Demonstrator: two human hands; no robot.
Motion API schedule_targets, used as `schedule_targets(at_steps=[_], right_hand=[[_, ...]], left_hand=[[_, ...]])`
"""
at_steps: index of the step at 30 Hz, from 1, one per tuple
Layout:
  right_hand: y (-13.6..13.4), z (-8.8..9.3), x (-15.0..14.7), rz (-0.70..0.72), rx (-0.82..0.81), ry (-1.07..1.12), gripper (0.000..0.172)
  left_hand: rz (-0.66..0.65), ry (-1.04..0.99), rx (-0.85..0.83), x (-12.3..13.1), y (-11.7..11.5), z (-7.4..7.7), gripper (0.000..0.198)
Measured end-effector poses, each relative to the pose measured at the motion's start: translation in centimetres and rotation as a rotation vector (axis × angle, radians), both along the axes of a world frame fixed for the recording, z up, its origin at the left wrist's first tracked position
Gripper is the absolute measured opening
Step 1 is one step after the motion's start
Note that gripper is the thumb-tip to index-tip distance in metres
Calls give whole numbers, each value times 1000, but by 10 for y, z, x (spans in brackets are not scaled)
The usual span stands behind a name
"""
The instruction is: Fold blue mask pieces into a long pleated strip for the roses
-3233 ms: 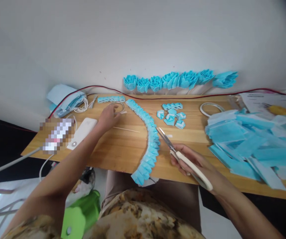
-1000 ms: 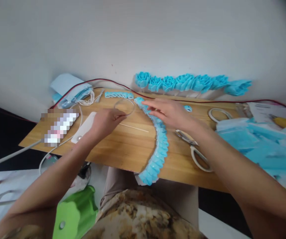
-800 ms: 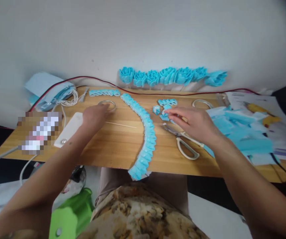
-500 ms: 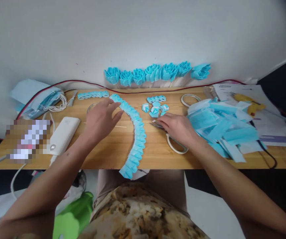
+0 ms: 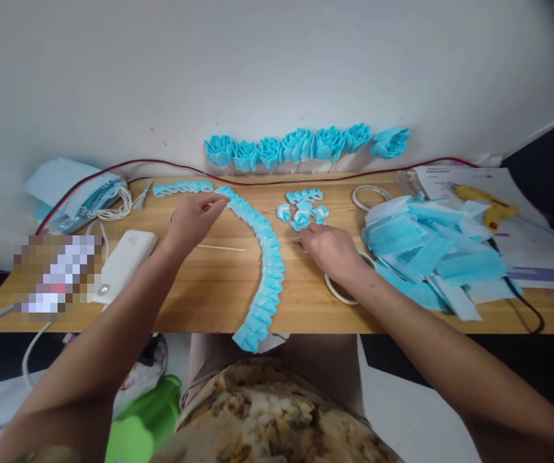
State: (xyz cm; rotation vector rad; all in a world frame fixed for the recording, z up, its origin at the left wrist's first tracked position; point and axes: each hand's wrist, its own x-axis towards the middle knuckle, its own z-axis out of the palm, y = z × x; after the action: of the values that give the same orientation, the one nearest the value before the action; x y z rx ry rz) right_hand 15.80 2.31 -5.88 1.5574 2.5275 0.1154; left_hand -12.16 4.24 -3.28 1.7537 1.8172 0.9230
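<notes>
A long pleated blue strip (image 5: 270, 257) curves down the table, its lower end sticking out past the front edge. At its upper end is my left hand (image 5: 194, 222), thumb and fingertips drawn together on the strip's border. My right hand (image 5: 329, 251) is closed low over the table, just below several small folded blue pieces (image 5: 304, 212). A bit of something dark shows by its fingertips, too little to name. Under the right wrist lies a white ring (image 5: 339, 296), partly covered. A thin wooden stick (image 5: 223, 248) lies between the left hand and the strip.
Blue fabric flowers (image 5: 298, 146) stand along the wall. A heap of blue mask-like pieces (image 5: 431, 247) and a yellow glue gun (image 5: 486, 200) are on the right. On the left are a white power bank (image 5: 129, 260), a short pleated strip (image 5: 183, 187) and bagged blue sheets (image 5: 69, 190).
My left hand's fingers have come together at the strip's upper end. The right hand has shifted slightly left and down, and the dark metallic piece by its fingers is now mostly hidden.
</notes>
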Motion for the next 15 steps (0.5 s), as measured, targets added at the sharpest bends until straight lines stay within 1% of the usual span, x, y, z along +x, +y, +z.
schedule_targets(at_steps=[3,6,10,13,15], right_hand=[[1,-4,2,-24,29,39,26],[4,-10,8,-9,72,116,23],[9,-21,18,-14,132,307,20],[13,-30,22,-27,140,466,18],[15,-34,23,-43,135,533,16]], left_hand=[[68,-135,-31,-3,8,0,34],[93,-242,-36,-5,14,0,31],[77,-289,-40,-6,16,0,30],[79,-309,-39,-8,17,-2,31],[91,-315,-28,-12,21,-4,31]])
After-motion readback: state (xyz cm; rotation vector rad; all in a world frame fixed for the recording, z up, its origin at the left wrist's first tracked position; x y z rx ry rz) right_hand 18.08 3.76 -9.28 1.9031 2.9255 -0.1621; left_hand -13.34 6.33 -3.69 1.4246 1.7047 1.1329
